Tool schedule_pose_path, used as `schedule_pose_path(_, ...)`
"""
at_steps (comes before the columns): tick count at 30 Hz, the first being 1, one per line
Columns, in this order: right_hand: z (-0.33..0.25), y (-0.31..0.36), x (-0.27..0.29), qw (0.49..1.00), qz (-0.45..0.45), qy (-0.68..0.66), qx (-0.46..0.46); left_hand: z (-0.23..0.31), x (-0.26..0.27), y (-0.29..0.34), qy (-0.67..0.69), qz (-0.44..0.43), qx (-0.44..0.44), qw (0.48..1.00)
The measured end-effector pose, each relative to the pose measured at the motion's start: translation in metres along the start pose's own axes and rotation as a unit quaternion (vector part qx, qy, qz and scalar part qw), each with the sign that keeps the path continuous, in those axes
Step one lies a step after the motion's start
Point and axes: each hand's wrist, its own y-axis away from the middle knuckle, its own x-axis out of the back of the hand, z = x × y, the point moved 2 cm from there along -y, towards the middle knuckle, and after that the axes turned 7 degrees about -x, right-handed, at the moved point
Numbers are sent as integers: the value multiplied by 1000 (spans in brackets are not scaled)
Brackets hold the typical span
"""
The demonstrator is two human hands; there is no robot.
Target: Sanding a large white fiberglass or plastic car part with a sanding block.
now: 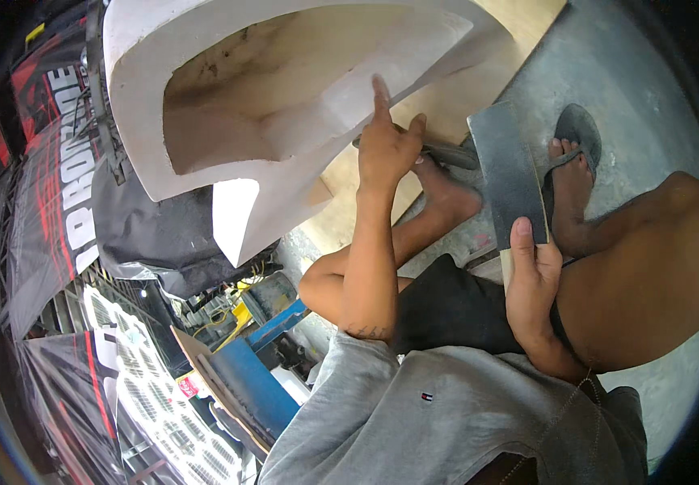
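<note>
RH [534, 279] holds 1 blk board [507, 178]; LH [388, 153] nr 1 wht shell [136, 113].

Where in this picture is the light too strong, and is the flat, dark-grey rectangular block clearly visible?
Head view: glare washes out the bright white gridded area at lower left, and the lower flap of the white, hollow moulded shell looks nearly burnt out; head view again: the flat, dark-grey rectangular block in the right hand looks fairly sharp, while the fisheye corners go black.
</note>
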Motion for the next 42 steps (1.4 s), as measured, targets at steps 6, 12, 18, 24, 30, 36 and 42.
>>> schedule_pose_path(6, 1, 1, 14, 994, -75, 61, -54, -6, 8, 4, -109, 225, 82, 965)
schedule_pose_path(12, 6, -2, 11, 996, -64, 53, -17, -10, 12, -8, -70, 162, 87, 980)
schedule_pose_path(18, 4, -1, 17, 996, -58, 54, -41, 4, 23, 1, 30, 90, 90, 991)
schedule_pose_path(24, 9, -3, 16, 988, -105, 108, -40, 6, 29, 28, -18, 14, 98, 995)
schedule_pose_path(30, 7, -10, -13, 985, -115, 129, -31, -14, 102, 112, 75, 150, -215, 962)
schedule_pose_path(36, -4, -34, -105, 956, -182, 226, 36, -69, 208, 89, 190, 518, -203, 809)
schedule_pose_path(42, 9, -44, -159, 937, -300, 176, 28, -96, 196, 22, -1, 393, -63, 917)
